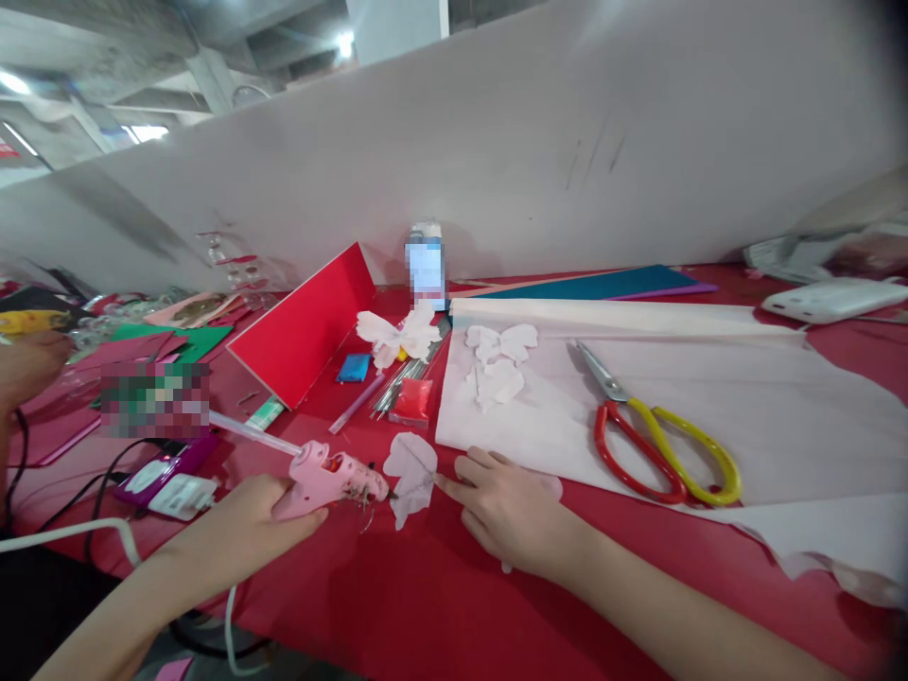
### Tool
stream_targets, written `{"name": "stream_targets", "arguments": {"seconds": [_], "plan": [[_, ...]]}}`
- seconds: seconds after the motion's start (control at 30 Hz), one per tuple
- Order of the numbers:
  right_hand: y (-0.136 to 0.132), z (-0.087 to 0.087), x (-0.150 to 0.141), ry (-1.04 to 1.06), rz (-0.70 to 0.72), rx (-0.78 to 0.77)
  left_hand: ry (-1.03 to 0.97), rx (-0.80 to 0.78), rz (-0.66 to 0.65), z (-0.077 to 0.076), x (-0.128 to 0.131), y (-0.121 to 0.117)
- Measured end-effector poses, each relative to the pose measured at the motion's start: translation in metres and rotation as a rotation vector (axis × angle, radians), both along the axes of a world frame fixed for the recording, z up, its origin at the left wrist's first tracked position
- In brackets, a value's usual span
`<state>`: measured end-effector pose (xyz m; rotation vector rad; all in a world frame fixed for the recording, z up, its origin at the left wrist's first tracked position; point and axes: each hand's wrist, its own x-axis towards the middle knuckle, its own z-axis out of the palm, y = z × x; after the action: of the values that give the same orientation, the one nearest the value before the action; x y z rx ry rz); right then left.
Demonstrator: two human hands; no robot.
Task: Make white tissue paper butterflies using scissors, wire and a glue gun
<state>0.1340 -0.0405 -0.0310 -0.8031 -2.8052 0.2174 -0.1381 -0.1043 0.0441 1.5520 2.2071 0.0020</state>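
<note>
left grip [241,530] closed on a pink hot glue gun [330,478], right grip [507,506] open, fingertips at a pale pink paper petal [411,478] between both grips, red-covered desk [454,615] beneath, white partition [539,142] beyond, concrete ceiling [92,57] above

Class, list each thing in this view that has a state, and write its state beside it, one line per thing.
Left hand: gripping the glue gun
Pink hot glue gun: held, nozzle toward the petal
Paper petal: lying loose on the red table cover
Right hand: resting beside the petal
Scissors: blades closed, lying on the paper sheet
Red board: standing tilted
</note>
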Motion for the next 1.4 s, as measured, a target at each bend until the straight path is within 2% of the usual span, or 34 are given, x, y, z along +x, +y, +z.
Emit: {"name": "stream_targets", "arguments": {"seconds": [0.1,0.27,0.57,0.77,1.0,1.23,1.4], "plan": [[0.0,0.001,0.0,-0.005,0.002,0.002,0.052,-0.05,-0.038,-0.002,-0.003,0.001],[0.0,0.0,0.0,0.0,-0.001,-0.002,0.08,-0.031,-0.027,-0.004,-0.007,0.0],[0.0,0.001,0.0,0.009,-0.006,0.021,0.119,-0.043,-0.047,0.004,-0.004,-0.002],[0.001,-0.003,0.0,0.011,0.005,0.013,0.088,-0.005,-0.027,-0.001,-0.006,0.0],[0.0,0.001,0.0,-0.002,0.0,-0.019,0.09,0.018,-0.021,-0.008,-0.012,0.0],[0.001,-0.001,0.0,0.011,0.003,-0.013,0.101,-0.031,-0.036,-0.009,-0.016,0.001],[0.0,0.0,0.0,0.006,0.001,-0.024,0.09,-0.005,-0.033,-0.012,-0.017,0.001]]}}
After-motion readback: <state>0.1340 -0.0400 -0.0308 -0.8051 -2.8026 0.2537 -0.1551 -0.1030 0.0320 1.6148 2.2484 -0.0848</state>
